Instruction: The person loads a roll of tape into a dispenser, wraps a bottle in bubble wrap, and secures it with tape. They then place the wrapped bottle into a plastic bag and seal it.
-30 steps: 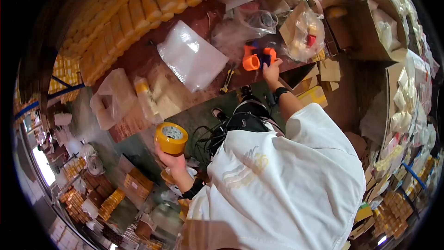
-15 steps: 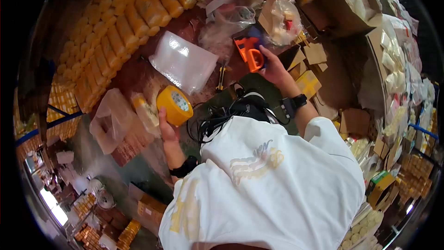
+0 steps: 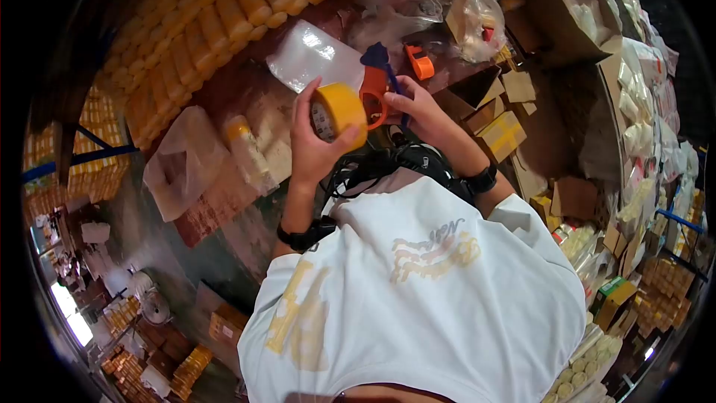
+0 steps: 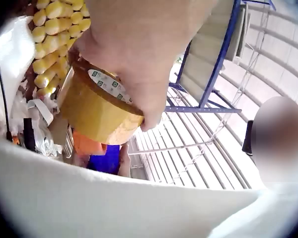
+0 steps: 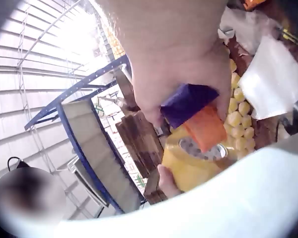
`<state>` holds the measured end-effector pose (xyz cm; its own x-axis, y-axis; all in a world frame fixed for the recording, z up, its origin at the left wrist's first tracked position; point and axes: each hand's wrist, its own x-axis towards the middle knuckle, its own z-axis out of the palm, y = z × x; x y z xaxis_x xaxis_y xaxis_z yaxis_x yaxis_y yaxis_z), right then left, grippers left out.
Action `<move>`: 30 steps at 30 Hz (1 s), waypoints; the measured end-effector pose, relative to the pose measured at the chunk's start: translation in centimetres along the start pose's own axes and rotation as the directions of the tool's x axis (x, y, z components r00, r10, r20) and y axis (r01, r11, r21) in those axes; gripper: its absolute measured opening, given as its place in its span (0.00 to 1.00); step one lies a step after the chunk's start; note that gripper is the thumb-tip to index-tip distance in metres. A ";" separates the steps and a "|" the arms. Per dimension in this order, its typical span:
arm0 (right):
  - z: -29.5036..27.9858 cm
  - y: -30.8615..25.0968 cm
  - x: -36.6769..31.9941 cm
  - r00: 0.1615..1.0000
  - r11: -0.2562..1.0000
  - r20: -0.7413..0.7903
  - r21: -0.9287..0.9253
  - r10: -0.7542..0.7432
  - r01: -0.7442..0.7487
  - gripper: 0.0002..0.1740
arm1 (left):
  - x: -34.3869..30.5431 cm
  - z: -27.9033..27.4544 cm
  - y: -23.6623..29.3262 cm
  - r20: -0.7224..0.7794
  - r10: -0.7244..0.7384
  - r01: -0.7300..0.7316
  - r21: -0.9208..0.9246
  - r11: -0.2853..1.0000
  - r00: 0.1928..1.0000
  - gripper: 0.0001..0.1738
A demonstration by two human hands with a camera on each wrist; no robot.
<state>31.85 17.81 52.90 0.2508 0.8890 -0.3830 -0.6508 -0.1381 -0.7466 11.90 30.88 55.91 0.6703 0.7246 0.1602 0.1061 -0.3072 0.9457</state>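
In the head view my left hand [image 3: 313, 151] grips a wide roll of yellow packing tape [image 3: 348, 113], fingers and thumb spread around its rim. The roll's printed core [image 4: 109, 85] shows beside that hand in the left wrist view. My right hand [image 3: 424, 110] holds a blue and orange tape dispenser [image 3: 374, 80] right by the roll. From the right wrist, the dispenser's orange part [image 5: 206, 128] overlaps the tape roll [image 5: 188, 171]. A second dispenser, orange and black [image 3: 420, 63], lies on the red-brown table beyond the right hand.
A stack of white plastic sheets [image 3: 309, 56] lies behind the roll. Yellow-filled packs [image 3: 216, 19] are piled at the back left. Clear bags [image 3: 477, 26] and open cardboard boxes [image 3: 552, 19] stand at the right. A clear plastic bag [image 3: 179, 164] lies on the table's left end.
My right hand has lifted the blue and orange dispenser off the table and drawn it in toward my body. My left hand has raised the tape roll rightward and turned it, so both now meet.
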 end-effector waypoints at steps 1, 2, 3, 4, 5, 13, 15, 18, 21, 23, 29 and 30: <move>0.5 0.4 0.1 1.000 0.999 0.001 -0.045 -0.026 0.026 0.34 | 0.0 0.1 0.4 -0.015 0.065 -0.062 0.121 0.991 0.998 0.51; 1.2 0.8 0.3 0.999 0.995 0.002 -0.089 -0.052 0.052 0.34 | 0.0 0.2 0.8 -0.023 0.129 -0.120 0.241 0.963 0.991 0.52; 1.7 1.2 0.4 0.997 0.988 0.004 -0.132 -0.077 0.077 0.34 | -0.1 0.2 1.2 -0.021 0.192 -0.172 0.359 0.917 0.981 0.53; 2.1 1.3 0.5 0.995 0.985 0.009 -0.139 -0.100 0.100 0.33 | -0.2 0.1 1.7 -0.025 0.199 -0.167 0.454 0.875 0.980 0.53; 2.3 1.4 0.8 0.995 0.981 0.006 -0.168 -0.101 0.100 0.33 | -0.1 -0.1 1.7 -0.019 0.203 -0.170 0.475 0.864 0.979 0.54; 3.4 2.8 2.3 0.996 0.988 0.054 -0.133 -0.074 0.081 0.29 | -0.4 -0.4 2.0 0.002 0.140 -0.109 0.640 0.760 0.990 0.58; 4.0 2.2 2.2 0.995 0.998 0.094 -0.055 -0.024 0.029 0.33 | -0.1 -0.7 1.3 0.044 0.112 -0.116 0.596 0.794 0.993 0.62; 4.5 2.3 2.5 0.995 0.992 0.091 -0.124 0.036 -0.024 0.42 | 0.0 -0.6 0.3 0.080 0.134 -0.156 0.572 0.805 0.988 0.72; 4.4 2.4 2.9 0.999 0.998 0.054 -0.060 -0.005 0.008 0.46 | 0.4 -1.3 0.6 0.152 0.041 -0.101 0.411 0.906 0.988 0.74; 4.0 2.3 3.1 0.994 1.000 0.106 -0.011 -0.026 0.027 0.47 | 0.3 -2.4 -0.7 0.123 -0.026 0.014 0.095 0.995 0.992 0.67; 2.0 1.9 3.5 0.938 0.952 0.345 0.279 0.023 -0.125 0.43 | -0.3 -1.9 -3.7 0.370 -0.336 0.498 -0.595 0.631 0.866 0.38; 1.9 2.1 3.8 0.930 0.950 0.366 0.279 0.028 -0.138 0.43 | -0.2 -1.6 -3.1 0.484 -0.344 0.593 -0.671 0.445 0.805 0.35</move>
<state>30.10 21.72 50.95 -0.0471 0.9829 -0.1778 -0.8530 -0.1322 -0.5048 10.24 32.72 53.40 0.8581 0.3906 -0.3331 -0.0479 0.7070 0.7056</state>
